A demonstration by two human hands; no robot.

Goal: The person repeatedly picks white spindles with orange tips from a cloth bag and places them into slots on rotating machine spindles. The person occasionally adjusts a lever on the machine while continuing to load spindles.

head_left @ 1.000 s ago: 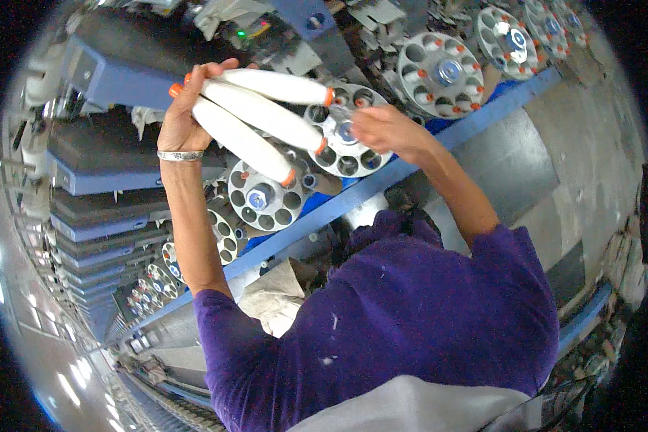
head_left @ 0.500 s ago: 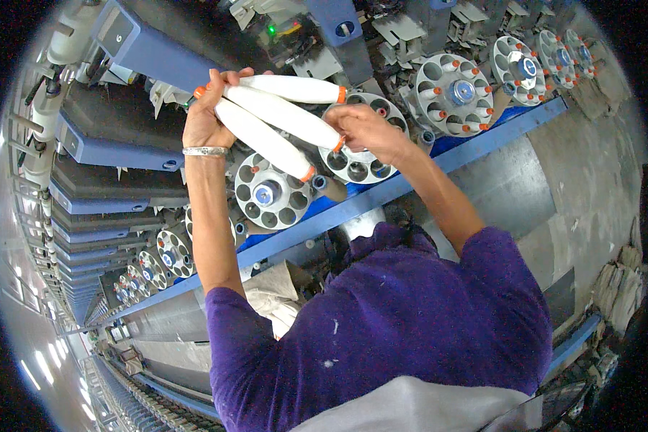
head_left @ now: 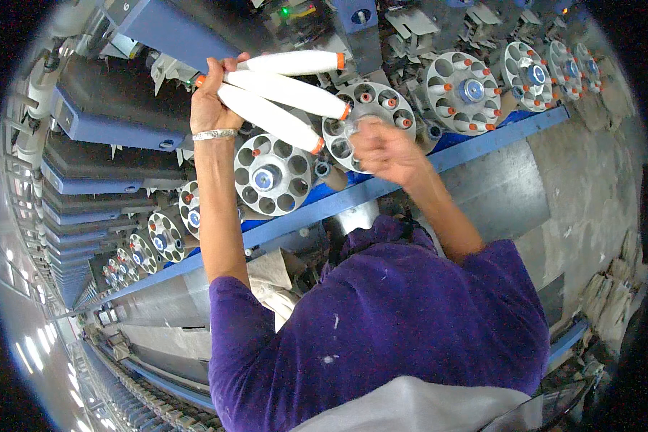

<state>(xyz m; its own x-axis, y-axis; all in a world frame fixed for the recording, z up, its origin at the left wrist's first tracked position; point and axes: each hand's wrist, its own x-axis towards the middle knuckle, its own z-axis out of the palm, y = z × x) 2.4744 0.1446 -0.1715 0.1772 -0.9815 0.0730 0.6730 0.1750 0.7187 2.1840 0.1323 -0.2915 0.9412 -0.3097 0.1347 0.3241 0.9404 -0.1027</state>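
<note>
L arm (head_left: 222,209) raised, forearm nr vert.; L grip (head_left: 212,108) closed, thumb pointing up, other fingers partly hidden. R arm (head_left: 450,219) also up, forearm slanting up & to L; R grip (head_left: 390,153) blurred, fingers curled, well apart fr. L grip.

Bobbins (head_left: 288,88) fanned before a row of discs (head_left: 471,90)

Three bobbins reach rightward from the left hand (head_left: 216,102); the right hand (head_left: 389,151) is just right of their ends, in front of one disc. Other discs line up on both sides. A rail (head_left: 306,211) runs along the row's near side; housings (head_left: 115,119) stand to the left.
</note>
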